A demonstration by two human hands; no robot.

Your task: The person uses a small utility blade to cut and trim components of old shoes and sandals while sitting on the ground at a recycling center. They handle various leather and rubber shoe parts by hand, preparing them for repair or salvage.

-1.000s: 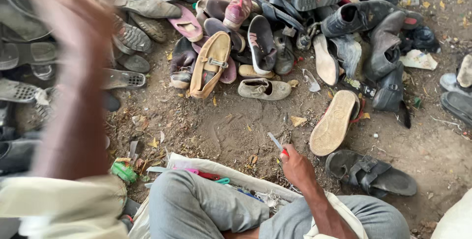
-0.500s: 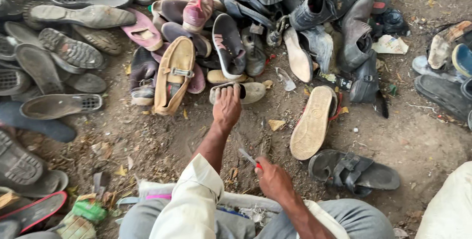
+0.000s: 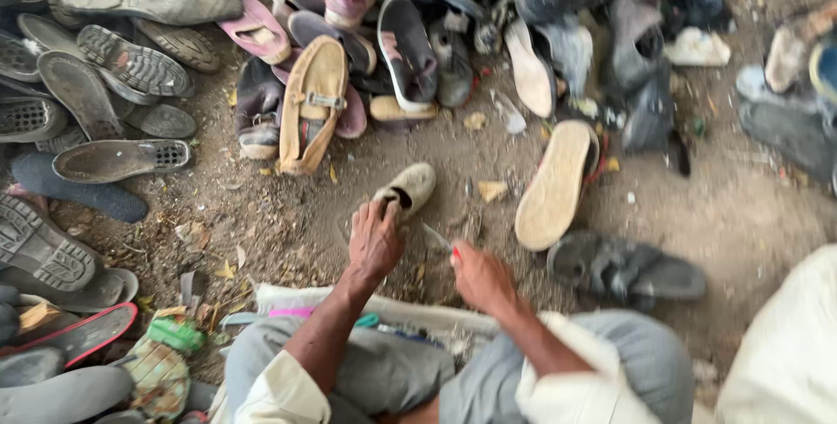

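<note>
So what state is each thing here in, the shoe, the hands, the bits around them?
left hand: gripping the heel end of the pale shoe
pale shoe: on the dirt, held at one end
right hand: closed on a small blade
small blade: pointing towards the shoe
tan sole: lying loose, underside up
tan loafer: upright in the pile

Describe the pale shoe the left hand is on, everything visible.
The pale shoe is a small, dirty cream slip-on, seemingly cloth or soft leather, worn and dusty. It lies on the dirt ground, toe pointing up-right, dark opening toward the person. The left hand grips its heel end with the fingers. It sits apart from the shoe pile.
</note>
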